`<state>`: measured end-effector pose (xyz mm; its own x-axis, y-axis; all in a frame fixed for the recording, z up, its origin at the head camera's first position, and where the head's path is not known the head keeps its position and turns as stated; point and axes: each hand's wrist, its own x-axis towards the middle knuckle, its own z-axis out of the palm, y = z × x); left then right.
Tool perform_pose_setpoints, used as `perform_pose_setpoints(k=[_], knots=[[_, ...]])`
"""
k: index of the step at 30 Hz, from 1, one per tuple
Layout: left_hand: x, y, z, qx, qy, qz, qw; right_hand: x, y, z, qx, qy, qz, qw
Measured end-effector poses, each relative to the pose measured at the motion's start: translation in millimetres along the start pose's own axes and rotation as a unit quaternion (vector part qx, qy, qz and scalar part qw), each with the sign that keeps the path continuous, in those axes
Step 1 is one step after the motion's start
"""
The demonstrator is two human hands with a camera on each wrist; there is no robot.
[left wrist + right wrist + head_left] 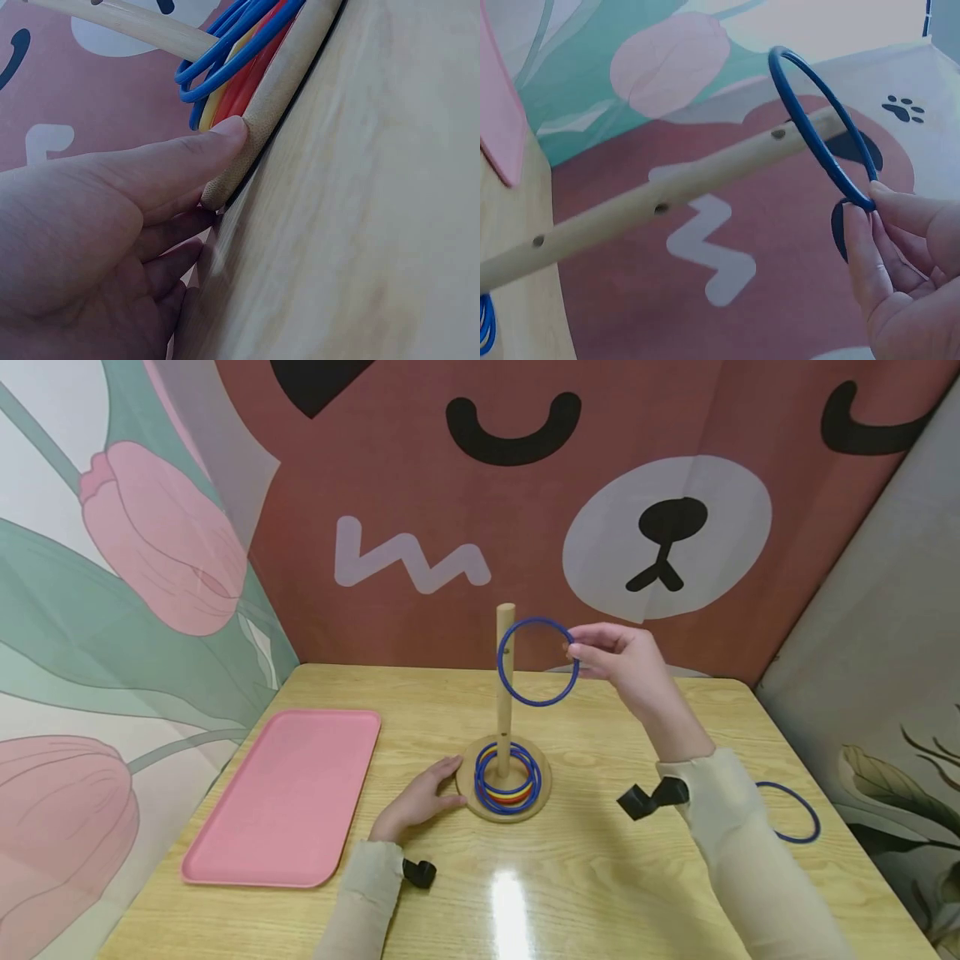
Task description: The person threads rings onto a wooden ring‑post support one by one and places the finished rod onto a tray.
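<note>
My right hand [618,660] pinches a blue ring [538,705] between thumb and fingertips, holding it raised and tilted beside the top of a wooden post [504,693]. In the head view the ring's left side overlaps the post; the right wrist view shows the post's tip [826,124] behind and through the ring. Several blue, yellow and red rings [507,808] lie around the post's foot on a round wooden base [467,777]. At the base's left rim, my left hand [420,793] grips the edge, its thumb on the rim [236,129] and fingers along the side.
A pink tray [285,793] lies on the left of the wooden table [585,877]. Another blue ring [802,839] lies at the right, partly hidden by my right sleeve. Printed cloth [390,635] hangs behind the table's back edge.
</note>
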<state>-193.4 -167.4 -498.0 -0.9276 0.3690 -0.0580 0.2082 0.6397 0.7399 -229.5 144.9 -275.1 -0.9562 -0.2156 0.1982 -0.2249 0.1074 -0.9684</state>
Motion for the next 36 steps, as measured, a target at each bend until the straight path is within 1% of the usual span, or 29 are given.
perform_pose_setpoints(k=[7, 11, 15, 19, 21, 24, 32, 36], knots=[[-0.6, 1.6, 0.1, 0.000, 0.002, 0.001, 1.0000, 10.6, -17.9, 16.1, 0.058, 0.036, 0.016, 0.9975], [-1.1, 1.4, -0.6, 0.006, 0.000, 0.002, 1.0000, 16.1, -22.9, 22.1, 0.105, 0.039, 0.018, 0.9936], [-0.9, 0.4, -1.0, 0.008, -0.001, 0.011, 0.9999, 18.2, -21.6, 25.9, 0.126, 0.043, 0.027, 0.9907], [-0.1, -0.8, -1.1, 0.012, -0.002, 0.015, 0.9998, 17.9, -13.5, 26.7, 0.121, 0.043, 0.047, 0.9906], [0.2, -0.9, -1.2, 0.013, -0.005, 0.010, 0.9999, 17.3, -8.0, 26.7, 0.112, 0.041, 0.054, 0.9914], [0.2, -0.6, -0.9, 0.007, -0.005, 0.013, 0.9999, 16.3, 1.9, 26.3, 0.098, 0.038, 0.063, 0.9924], [0.1, -1.0, -0.7, 0.007, 0.000, 0.017, 0.9998, 10.3, 35.3, 30.8, 0.050, 0.016, 0.094, 0.9941], [0.9, -1.6, -0.4, 0.005, 0.002, 0.017, 0.9998, 5.2, 55.1, 35.1, 0.027, 0.002, 0.103, 0.9943]])
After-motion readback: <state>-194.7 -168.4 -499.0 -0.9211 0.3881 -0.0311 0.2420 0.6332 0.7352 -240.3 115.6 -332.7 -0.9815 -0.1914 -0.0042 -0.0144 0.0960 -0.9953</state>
